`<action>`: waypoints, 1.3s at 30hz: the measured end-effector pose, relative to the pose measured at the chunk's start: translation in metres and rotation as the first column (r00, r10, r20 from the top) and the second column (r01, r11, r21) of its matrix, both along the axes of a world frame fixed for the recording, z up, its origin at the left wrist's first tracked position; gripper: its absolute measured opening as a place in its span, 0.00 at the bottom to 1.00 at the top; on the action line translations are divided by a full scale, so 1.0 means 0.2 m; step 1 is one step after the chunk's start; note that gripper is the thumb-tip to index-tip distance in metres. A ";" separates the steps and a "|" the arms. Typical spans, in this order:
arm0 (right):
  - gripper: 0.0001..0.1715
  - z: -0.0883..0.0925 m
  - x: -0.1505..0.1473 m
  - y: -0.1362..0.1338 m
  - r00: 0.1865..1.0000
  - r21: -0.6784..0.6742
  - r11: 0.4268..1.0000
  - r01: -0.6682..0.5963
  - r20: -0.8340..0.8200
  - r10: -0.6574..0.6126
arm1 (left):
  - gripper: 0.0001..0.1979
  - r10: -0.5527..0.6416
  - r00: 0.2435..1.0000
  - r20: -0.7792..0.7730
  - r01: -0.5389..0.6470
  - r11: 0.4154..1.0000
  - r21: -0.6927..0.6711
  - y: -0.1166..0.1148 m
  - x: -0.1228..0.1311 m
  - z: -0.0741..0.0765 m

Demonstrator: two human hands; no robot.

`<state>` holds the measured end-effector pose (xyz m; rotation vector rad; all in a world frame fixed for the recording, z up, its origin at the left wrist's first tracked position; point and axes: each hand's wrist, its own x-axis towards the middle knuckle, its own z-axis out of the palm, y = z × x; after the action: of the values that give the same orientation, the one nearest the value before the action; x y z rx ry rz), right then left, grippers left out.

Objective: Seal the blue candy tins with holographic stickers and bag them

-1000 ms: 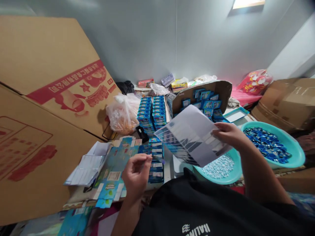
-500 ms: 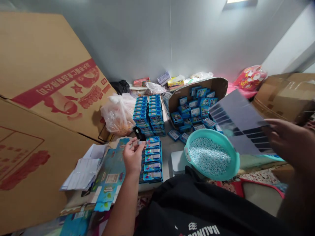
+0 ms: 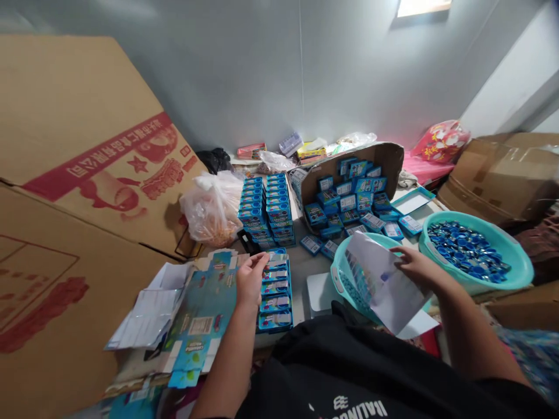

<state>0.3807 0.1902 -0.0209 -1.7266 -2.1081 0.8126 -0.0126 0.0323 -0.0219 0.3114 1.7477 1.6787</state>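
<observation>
My left hand [image 3: 252,279] is closed in a pinch at the far end of a row of blue boxes [image 3: 276,304] with pale strips on top; what its fingertips hold is too small to make out. My right hand [image 3: 414,266] grips the upper edge of a bent white sticker sheet [image 3: 388,285]. Below that sheet, partly covered by it, is a turquoise basin [image 3: 338,279] of small pale blue pellets. A white scale-like device [image 3: 319,293] lies between the row and the basin.
Stacked blue boxes [image 3: 278,210] stand behind the row. An open carton [image 3: 395,166] spills more boxes. Another basin [image 3: 519,270] holds blue-and-silver pieces. Flattened packaging [image 3: 201,308], white sheets [image 3: 152,308] and a large carton [image 3: 87,203] are at left.
My right hand has moved left and inward with the sheet, now over the pellet basin, uncovering the other basin. My left hand has shifted slightly right, onto the far end of the row.
</observation>
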 end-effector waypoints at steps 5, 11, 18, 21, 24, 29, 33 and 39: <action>0.22 -0.04 -0.26 -0.03 0.997 0.172 0.985 0.018 0.065 -0.030 | 0.25 0.024 0.999 0.032 -0.023 0.999 -0.028 -0.02 -0.01 -0.03; 0.24 -0.01 -0.89 -0.15 0.812 -0.069 0.923 -0.379 -0.503 0.296 | 0.28 -0.026 0.995 0.095 0.026 1.000 0.003 0.00 0.00 0.01; 0.28 -0.08 -1.33 -0.22 0.535 -0.387 0.722 -0.574 -0.844 -0.028 | 0.28 -0.098 0.994 0.045 0.098 0.995 -0.001 0.05 -0.02 -0.01; 0.23 -0.17 -1.39 -0.20 0.500 -0.380 0.775 -0.505 -0.861 -0.096 | 0.26 -0.106 0.994 -0.037 0.105 0.993 -0.048 0.07 -0.04 -0.07; 0.18 -0.24 -1.42 -0.16 0.514 -0.363 0.823 -0.437 -0.852 -0.103 | 0.21 -0.116 0.979 -0.165 0.101 0.990 -0.101 0.09 -0.07 -0.13; 0.09 -0.33 -1.46 -0.12 0.590 -0.354 0.866 -0.354 -0.803 -0.086 | 0.17 -0.164 0.914 -0.370 0.087 0.972 -0.217 0.13 -0.11 -0.20; 0.09 -0.39 -1.48 -0.11 0.619 -0.368 0.878 -0.307 -0.778 -0.109 | 0.20 -0.231 0.858 -0.458 0.101 0.951 -0.291 0.16 -0.13 -0.23; 0.13 -0.45 -1.48 -0.12 0.621 -0.447 0.842 -0.301 -0.762 -0.183 | 0.16 -0.293 0.813 -0.503 0.108 0.925 -0.364 0.18 -0.15 -0.26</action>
<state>0.0848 0.1666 -0.1112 -1.0995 -1.3632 1.9200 -0.0421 0.0684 -0.0745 0.8695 2.2720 1.1819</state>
